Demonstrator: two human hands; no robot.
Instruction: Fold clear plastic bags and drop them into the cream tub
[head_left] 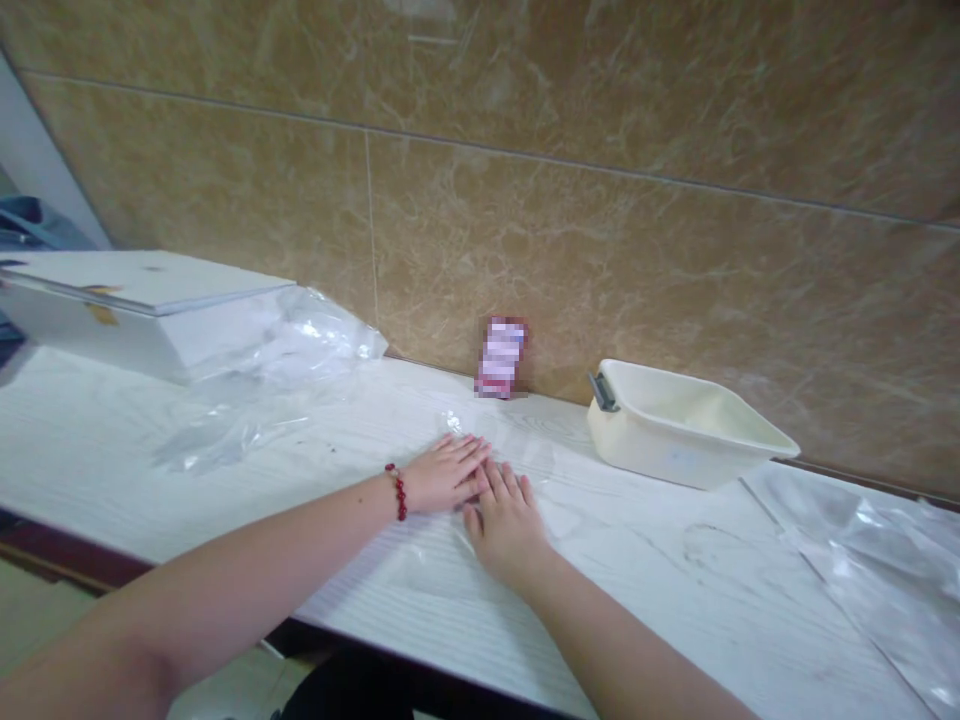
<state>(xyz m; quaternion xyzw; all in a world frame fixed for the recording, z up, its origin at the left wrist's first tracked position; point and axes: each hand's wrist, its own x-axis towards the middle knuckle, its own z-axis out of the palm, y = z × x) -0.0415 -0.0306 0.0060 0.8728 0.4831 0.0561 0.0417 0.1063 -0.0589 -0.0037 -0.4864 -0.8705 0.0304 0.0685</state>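
Note:
My left hand [444, 475], with a red bead bracelet [397, 492] at the wrist, lies flat with its fingers stretched out. Beside it my right hand [506, 520] is also flat, fingers spread a little, its fingertips touching the fingers of my left hand. Under and around both hands a thin clear plastic sheet or bag [427, 570] lies on the white wood-grain table [360, 590]; its outline is hard to make out. Neither hand grips anything.
A cream plastic bin [667, 450] with a grey handle stands at right by the wall. A phone-like object [502, 358], pixelated, leans on the wall. White box [150, 310] and clear plastic [300, 345] are at left; more clear plastic [885, 560] lies at right.

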